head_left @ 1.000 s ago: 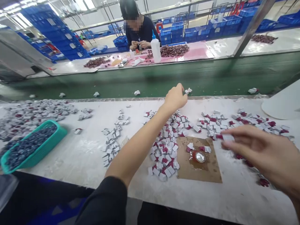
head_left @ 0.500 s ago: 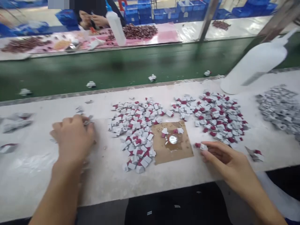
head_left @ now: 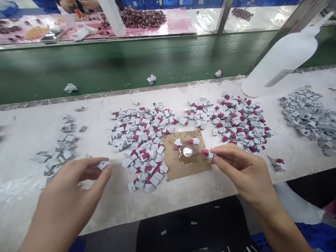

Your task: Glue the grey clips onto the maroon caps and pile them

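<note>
Between thumb and index finger, my left hand [head_left: 76,185] pinches a small grey piece [head_left: 103,165] above the white table, beside a loose pile of grey pieces [head_left: 63,152]. My right hand [head_left: 244,171] holds a grey-and-red piece [head_left: 209,154] over the right edge of a brown card [head_left: 189,168]. On the card lie a clear wet puddle [head_left: 187,151] and two grey-and-red pieces [head_left: 194,141]. One heap of grey-and-red pieces [head_left: 143,136] is left of the card, another heap [head_left: 240,120] to its upper right.
A large white bottle [head_left: 282,63] leans at the back right, near a grey heap [head_left: 311,117]. Behind the table edge runs a green belt [head_left: 105,68] with a few pieces. Across it are another person's hands [head_left: 78,4], a second bottle [head_left: 112,17] and dark red pieces [head_left: 141,17].
My left hand has come back from the grey pile, now with a grey piece showing in its pinch. My right hand has brought its piece left, to the card's edge. The view has tilted down.
</note>
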`<state>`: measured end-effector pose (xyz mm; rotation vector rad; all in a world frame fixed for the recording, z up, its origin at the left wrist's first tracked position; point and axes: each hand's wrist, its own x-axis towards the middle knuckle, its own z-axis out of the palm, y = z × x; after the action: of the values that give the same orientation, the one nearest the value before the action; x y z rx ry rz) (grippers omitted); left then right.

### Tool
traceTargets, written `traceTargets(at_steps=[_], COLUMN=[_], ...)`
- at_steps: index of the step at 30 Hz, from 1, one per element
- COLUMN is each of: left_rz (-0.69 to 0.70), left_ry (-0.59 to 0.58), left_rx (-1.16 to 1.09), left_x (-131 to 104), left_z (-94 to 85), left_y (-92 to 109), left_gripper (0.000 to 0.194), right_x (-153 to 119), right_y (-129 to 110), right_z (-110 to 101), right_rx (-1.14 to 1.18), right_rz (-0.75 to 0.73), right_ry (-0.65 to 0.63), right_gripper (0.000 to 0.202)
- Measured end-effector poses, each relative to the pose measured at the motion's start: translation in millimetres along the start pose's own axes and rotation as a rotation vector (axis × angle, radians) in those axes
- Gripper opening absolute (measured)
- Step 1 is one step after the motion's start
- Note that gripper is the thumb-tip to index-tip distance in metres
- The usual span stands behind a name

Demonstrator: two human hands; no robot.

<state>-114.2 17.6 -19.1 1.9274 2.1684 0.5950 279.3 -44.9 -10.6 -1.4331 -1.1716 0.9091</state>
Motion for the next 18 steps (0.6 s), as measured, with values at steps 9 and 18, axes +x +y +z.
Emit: traceTargets(at_steps=[9, 18], left_rz=[-0.171, -0.127], left_ry=[-0.053, 0.216], left_rx=[-0.174, -0.488], left_x=[-31, -38], left_z=[10.1, 10.7], left_y=[18, 57], left_gripper=[0.022, 0.019], right_x=[2, -2], right_y=[8, 11], right_z=[19, 23], right_rx=[-0.063, -0.042], right_rz=[-0.132, -0.146], right_ry=[-0.06, -0.059], right_gripper=[0.027, 0.025])
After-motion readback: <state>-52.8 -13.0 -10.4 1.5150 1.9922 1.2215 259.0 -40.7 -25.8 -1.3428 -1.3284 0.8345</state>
